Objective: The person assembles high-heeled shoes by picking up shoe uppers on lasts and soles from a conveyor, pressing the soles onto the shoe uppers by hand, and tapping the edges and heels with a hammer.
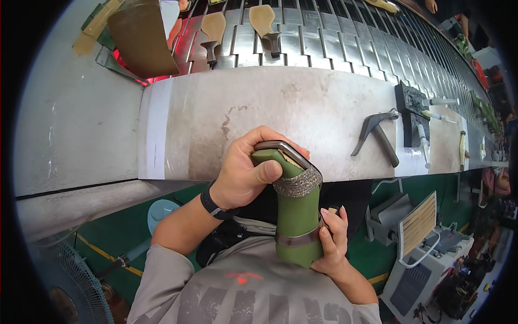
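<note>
A green shoe last [295, 216] stands tilted in front of my chest, toe end away from me. A glittery silver strap [298, 183] wraps its forepart, and a narrow dark strap [298, 238] goes round it nearer me. My left hand [237, 175] grips the toe end, thumb on the last, fingers over a dark-edged sole [283, 147] at the toe. A gap shows between sole and last at the side. My right hand [333, 243] is closed around the heel side, fingers curled by a small dark and tan end piece [334, 209]. The sole's underside is hidden.
Beyond the pale bench [259, 108] runs a metal slat conveyor [313, 38] carrying two soles [213, 32]. A shoemaker's hammer [380, 137] lies right, beside a black block [408, 108] with syringes [424, 146]. A brown board [143, 40] leans far left; a fan [70, 286] stands lower left.
</note>
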`<state>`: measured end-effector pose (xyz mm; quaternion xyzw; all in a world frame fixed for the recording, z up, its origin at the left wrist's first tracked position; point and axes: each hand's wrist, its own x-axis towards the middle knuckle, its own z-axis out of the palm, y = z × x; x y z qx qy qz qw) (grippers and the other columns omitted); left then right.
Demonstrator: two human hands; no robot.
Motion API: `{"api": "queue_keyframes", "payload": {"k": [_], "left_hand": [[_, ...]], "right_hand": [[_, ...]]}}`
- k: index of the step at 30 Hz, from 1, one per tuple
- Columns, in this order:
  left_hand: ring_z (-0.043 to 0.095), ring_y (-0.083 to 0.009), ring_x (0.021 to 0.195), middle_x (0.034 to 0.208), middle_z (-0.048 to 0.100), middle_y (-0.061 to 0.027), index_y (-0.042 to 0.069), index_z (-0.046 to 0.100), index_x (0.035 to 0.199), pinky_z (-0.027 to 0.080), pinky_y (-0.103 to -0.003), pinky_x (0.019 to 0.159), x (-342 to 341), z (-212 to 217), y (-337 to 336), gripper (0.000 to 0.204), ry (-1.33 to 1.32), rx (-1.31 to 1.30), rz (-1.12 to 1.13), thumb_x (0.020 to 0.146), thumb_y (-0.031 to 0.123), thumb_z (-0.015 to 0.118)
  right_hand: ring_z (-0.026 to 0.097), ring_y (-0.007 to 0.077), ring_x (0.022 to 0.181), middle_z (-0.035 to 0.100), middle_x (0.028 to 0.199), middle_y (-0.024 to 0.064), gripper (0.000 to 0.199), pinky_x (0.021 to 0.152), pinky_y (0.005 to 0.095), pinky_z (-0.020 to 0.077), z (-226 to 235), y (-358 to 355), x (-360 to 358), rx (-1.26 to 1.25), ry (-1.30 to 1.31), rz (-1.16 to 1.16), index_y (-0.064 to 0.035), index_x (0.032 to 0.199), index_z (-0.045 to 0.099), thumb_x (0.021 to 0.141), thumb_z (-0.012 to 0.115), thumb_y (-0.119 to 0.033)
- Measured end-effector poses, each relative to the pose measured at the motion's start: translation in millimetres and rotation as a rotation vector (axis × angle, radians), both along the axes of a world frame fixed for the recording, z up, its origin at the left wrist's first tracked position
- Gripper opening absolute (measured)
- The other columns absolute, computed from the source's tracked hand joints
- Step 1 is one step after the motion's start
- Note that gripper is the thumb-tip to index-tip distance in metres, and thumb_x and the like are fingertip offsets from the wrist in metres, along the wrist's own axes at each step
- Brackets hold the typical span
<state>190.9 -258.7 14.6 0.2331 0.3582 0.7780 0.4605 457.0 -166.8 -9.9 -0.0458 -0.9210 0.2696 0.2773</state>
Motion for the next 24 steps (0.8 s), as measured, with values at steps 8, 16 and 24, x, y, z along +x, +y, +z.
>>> {"api": "queue_keyframes", "payload": {"k": [8, 16, 24], "left_hand": [[0.069, -0.0306, 0.119, 0.123, 0.069, -0.0220, 0.002, 0.056, 0.125, 0.056, -0.045, 0.104, 10.9, -6.5, -6.2, 0.058, -0.009, -0.031, -0.011, 0.091, 0.039, 0.084], [0.063, -0.0114, 0.111, 0.124, 0.065, -0.0095, -0.003, 0.048, 0.138, 0.054, -0.030, 0.096, 68.6, -13.2, -48.1, 0.043, 0.149, -0.424, -0.142, 0.109, 0.026, 0.061], [0.060, -0.0222, 0.129, 0.139, 0.056, -0.0133, -0.001, 0.039, 0.147, 0.059, -0.042, 0.102, 83.1, -60.2, -33.6, 0.055, -0.077, -0.684, -0.261, 0.112, 0.039, 0.052]], "right_hand": [[0.065, 0.0385, 0.121, 0.060, 0.136, 0.0257, 0.111, 0.116, 0.0653, 0.0349, -5.2, -1.4, 10.8, -0.067, -0.031, 0.005, -0.0110, 0.162, 0.030, 0.074, 0.094, -0.034], [0.070, 0.0388, 0.110, 0.067, 0.121, 0.0212, 0.076, 0.105, 0.0609, 0.0488, 5.5, 42.9, 68.4, -0.164, -0.251, 0.127, -0.0083, 0.143, 0.058, 0.074, 0.086, -0.024], [0.071, 0.0333, 0.102, 0.069, 0.111, 0.0166, 0.072, 0.105, 0.0562, 0.0514, 10.3, 51.3, 70.2, -0.202, -0.443, 0.127, -0.0040, 0.137, 0.064, 0.072, 0.086, -0.026]]}}
